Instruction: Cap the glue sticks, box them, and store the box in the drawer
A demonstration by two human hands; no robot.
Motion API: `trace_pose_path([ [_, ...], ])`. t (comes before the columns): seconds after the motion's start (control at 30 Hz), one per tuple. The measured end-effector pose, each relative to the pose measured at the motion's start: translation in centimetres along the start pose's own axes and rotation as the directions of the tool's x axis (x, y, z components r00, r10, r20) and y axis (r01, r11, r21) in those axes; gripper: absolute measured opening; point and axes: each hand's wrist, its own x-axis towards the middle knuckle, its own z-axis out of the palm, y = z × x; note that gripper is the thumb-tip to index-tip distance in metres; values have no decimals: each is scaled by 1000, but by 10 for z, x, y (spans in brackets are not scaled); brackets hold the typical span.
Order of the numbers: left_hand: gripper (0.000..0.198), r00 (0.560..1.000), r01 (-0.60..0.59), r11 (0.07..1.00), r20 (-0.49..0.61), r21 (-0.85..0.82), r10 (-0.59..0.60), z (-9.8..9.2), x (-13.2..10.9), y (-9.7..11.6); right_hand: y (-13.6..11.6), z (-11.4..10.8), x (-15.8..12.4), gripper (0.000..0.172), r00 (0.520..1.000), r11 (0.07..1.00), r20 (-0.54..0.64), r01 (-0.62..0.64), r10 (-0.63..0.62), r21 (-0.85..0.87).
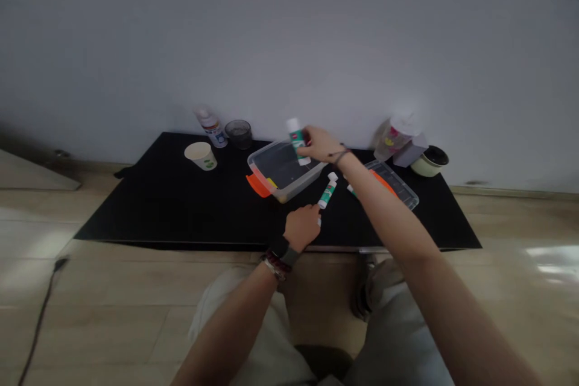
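Note:
Above the clear plastic box (289, 190), my right hand (320, 143) pinches a green-and-white glue stick (297, 142), tilted with its white cap up. My left hand (303, 226) is closed low over the table's front part, its fingers curled. Just past its fingertips lies a second glue stick (327, 192), very near or touching them. A small white piece (319, 222) shows at the left hand's fingers; the rest of it is hidden. The box has an orange latch (259, 185) and something yellow at its near left corner. Another green-and-white item (351, 190) is partly behind my right forearm.
On the black table (149, 211) stand a paper cup (201, 155), a spray can (211, 128) and a dark glass bowl (239, 134) at left. A clear lid with orange latch (398, 187), a plastic cup (392, 139) and a pale pot (429, 161) are at right. A wall rises behind.

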Motion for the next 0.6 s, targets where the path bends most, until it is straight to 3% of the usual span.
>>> trace_pose_path([
  [0.1,34,995,21,992,-92,-125,-33,-1,10,-9,24,-39,-60,54,988,937,-136,-27,79,347],
  [0.2,38,986,-65,873,-165,-484,-18,2,22,-11,45,-37,-121,68,980,797,-47,-127,191,591],
  [0.3,47,999,-12,553,14,-833,43,11,25,0,58,-6,-159,48,948,658,160,-306,275,688],
  [0.37,54,982,114,428,166,-897,86,20,21,10,63,16,-171,26,914,621,234,-397,330,676],
  [0.4,56,972,161,412,216,-897,91,25,19,15,66,24,-173,21,906,639,227,-415,358,648],
  [0.47,58,960,204,433,266,-878,88,34,13,22,70,34,-176,28,914,731,131,-389,385,561],
  [0.6,59,937,217,465,316,-858,146,42,7,31,74,38,-181,31,952,872,-29,-267,305,410],
])
